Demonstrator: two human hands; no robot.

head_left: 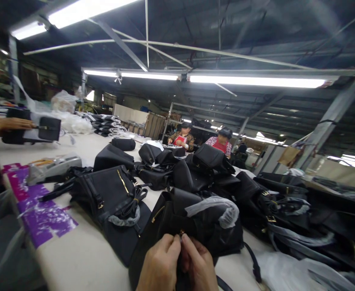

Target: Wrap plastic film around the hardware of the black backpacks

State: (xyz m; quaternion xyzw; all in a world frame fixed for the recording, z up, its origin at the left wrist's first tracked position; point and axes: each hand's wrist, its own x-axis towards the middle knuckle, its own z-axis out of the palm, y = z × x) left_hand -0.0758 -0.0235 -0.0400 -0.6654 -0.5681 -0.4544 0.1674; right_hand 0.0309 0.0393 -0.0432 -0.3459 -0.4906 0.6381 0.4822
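Note:
A black bag (165,220), with a gold zipper and a handle wrapped in clear plastic (213,206), lies in front of me on the table. Both hands meet at its front, by a small gold-coloured metal fitting (181,232). My left hand (160,262) is closed, thumb and forefinger pinching at the fitting's left side. From the right, my right hand (199,260) pinches at the same spot, its other fingers curled underneath. The fingers partly hide the fitting, so its exact kind cannot be made out.
Another black bag (104,198) with a bundled strap lies left, and several more are piled behind. More bags (274,214) and loose clear plastic (298,270) are at right. A tape dispenser (54,167) stands left. A co-worker's hand (12,124) holds a black item; two people work beyond.

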